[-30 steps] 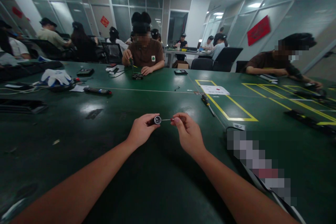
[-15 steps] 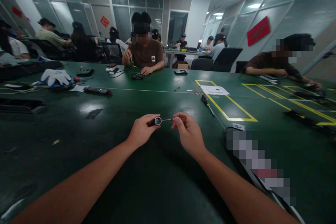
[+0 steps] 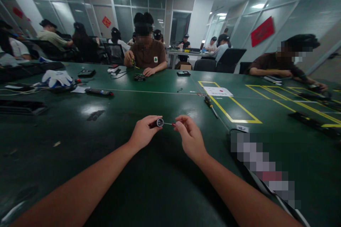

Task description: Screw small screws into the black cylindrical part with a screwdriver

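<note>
My left hand (image 3: 144, 131) is closed around a dark cylinder (image 3: 160, 122) whose round, silver-rimmed end faces me. Its inside is too small to make out. Pinched in the fingers of my right hand (image 3: 192, 135) is a small screwdriver (image 3: 174, 124) with a red handle and a thin metal shaft. The shaft points left at the cylinder's rim; whether it touches I cannot tell. Both hands are above the green table (image 3: 138, 184). Farther off to the right lies a larger black-and-yellow screwdriver (image 3: 210, 105).
A white paper (image 3: 217, 91) lies by yellow tape outlines (image 3: 246, 115). White gloves (image 3: 56, 78), a dark pen-shaped tool (image 3: 99, 92) and cables are at the left. A blurred-out long item (image 3: 262, 165) lies near my right forearm. Co-workers sit opposite (image 3: 149, 51) and at right (image 3: 279, 64).
My right hand's fingers have shifted slightly on the small screwdriver's handle. My left hand and the cylinder stay in nearly the same place.
</note>
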A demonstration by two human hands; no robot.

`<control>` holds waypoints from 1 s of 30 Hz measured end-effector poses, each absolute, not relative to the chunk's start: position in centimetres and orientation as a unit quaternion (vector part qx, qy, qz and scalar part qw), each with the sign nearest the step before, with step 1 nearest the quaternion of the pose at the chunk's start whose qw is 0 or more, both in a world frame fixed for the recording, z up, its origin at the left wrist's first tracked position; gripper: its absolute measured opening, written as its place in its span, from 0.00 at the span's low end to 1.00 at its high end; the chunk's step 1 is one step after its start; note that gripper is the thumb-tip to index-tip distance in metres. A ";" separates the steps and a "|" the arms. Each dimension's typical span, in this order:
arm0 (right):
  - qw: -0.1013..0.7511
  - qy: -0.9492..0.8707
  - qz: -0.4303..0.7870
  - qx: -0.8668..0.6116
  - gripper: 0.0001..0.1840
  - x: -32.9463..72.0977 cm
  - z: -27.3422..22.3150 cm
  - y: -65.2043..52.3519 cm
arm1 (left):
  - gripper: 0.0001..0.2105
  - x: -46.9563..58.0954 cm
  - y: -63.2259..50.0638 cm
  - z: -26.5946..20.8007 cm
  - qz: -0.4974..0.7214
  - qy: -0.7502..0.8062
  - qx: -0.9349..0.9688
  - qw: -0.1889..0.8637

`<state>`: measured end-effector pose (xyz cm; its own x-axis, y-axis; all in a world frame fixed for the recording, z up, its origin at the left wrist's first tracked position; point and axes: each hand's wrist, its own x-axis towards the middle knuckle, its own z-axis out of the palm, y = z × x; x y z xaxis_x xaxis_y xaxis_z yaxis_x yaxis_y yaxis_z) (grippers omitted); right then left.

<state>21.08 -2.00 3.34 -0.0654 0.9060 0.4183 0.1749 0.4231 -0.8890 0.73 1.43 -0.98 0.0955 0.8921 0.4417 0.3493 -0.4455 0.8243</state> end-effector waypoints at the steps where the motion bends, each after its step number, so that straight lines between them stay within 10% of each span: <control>1: 0.560 -0.621 0.352 -0.421 0.12 21.0 3.3 -1.8 | 0.20 0.7 1.4 -1.0 0.495 0.451 0.693 0.266; 13: 0.590 -0.427 0.569 -0.382 0.21 21.7 2.4 0.4 | 0.18 0.5 1.4 -0.6 0.492 0.449 0.714 0.216; 30: 0.563 -0.625 0.320 -0.436 0.15 21.4 2.7 -0.9 | 0.20 0.8 1.1 -0.3 0.492 0.462 0.699 0.237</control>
